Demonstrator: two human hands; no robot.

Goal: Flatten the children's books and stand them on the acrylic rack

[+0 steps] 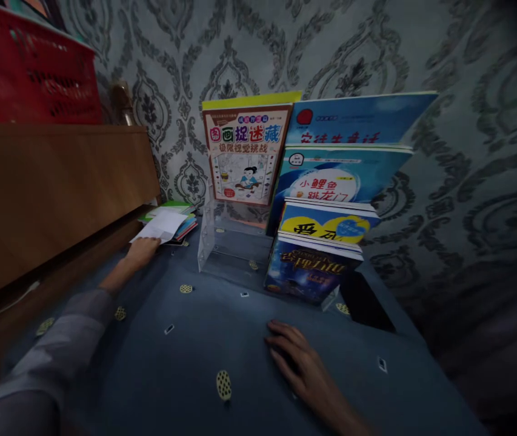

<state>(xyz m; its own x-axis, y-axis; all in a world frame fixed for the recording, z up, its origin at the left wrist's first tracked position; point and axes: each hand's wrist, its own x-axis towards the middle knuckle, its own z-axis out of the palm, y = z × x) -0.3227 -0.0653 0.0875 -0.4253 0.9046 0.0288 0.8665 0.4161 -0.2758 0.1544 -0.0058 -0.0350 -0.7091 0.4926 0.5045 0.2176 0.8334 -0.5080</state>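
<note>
At the far left of the table, my left hand is closed on the near edge of a white-covered booklet. The booklet lies tilted on top of a small pile of books with green, red and blue edges. My right hand rests on the blue tablecloth, fingers slightly apart and holding nothing. In front of it a clear acrylic book rack carries a red-bordered picture book at the left. Its right side bears stepped blue books, a yellow-and-blue book and a dark blue book.
A wooden cabinet runs along the left, topped by a red plastic basket. A flat black object lies right of the rack. Behind stands a patterned wall; a white cable lies at lower left.
</note>
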